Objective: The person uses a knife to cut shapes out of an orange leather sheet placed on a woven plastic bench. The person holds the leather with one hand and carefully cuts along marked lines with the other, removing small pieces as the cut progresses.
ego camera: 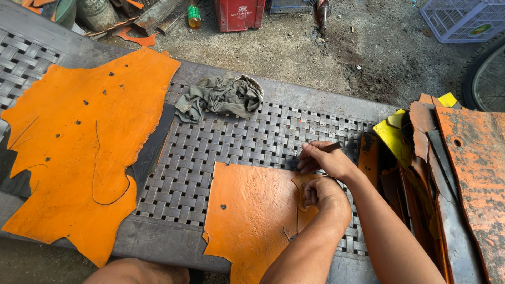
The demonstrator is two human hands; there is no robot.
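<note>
Pinching a dark blade (330,148), the right hand (326,160) cut the orange sheet (247,210) on the woven table (226,137); the left hand (323,194) closed on the sheet's right edge, steadying it

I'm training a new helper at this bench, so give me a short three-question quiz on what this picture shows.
1. True or false: the crumpled grey-green rag lies on the large orange sheet at the left.
2. Which hand presses down the small orange cut-out piece on the flat orange sheet? A) left hand B) right hand
3. Fill in: the sheets rest on a bench top of woven grey ____.

Key: 1 false, it lies on the woven top; 2 A; 3 strips.
</note>
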